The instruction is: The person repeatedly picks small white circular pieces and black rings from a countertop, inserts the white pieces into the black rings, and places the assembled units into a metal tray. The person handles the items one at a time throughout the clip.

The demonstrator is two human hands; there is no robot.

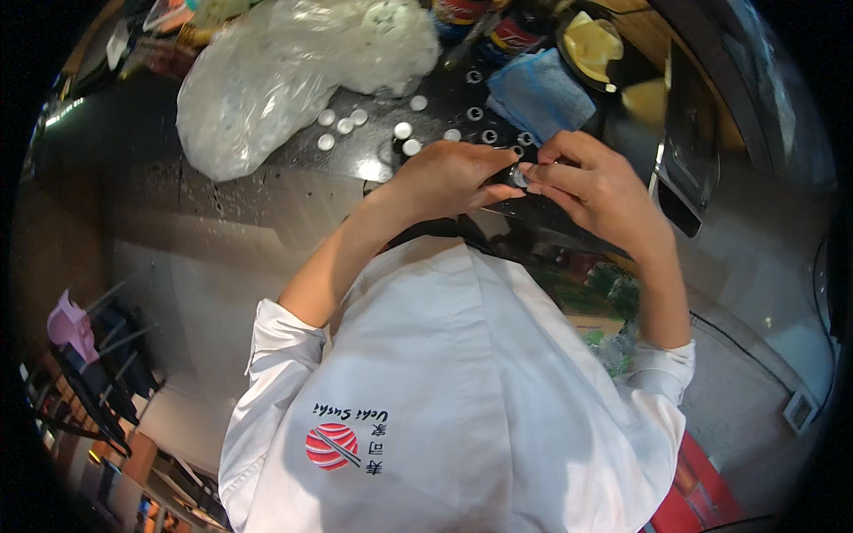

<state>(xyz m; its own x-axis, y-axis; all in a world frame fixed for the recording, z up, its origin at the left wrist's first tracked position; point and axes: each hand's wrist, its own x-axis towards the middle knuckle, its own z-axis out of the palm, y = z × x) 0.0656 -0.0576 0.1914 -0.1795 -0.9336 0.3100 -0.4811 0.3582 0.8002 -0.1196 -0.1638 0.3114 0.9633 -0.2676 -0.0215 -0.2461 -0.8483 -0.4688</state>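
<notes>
Between my hands, over the near edge of the black counter, is a small clear container (520,176). My left hand (449,178) pinches it between thumb and fingers from the left. From the right, the fingertips of my right hand (597,182) close on the same piece; a bit of red shows by those fingers, too small to name. Just beyond stand several small clear containers with dark middles, one of them a clear container (474,114) near the cloth. Round white caps (402,131) lie scattered past my left hand.
A large clear plastic bag (258,89) covers the counter's far left. A folded blue cloth (542,93) lies beyond my right hand, near a yellow piece (591,46) in a dark bowl. Dark bottles (520,35) stand behind. A flat dark device (680,211) sits at the right edge.
</notes>
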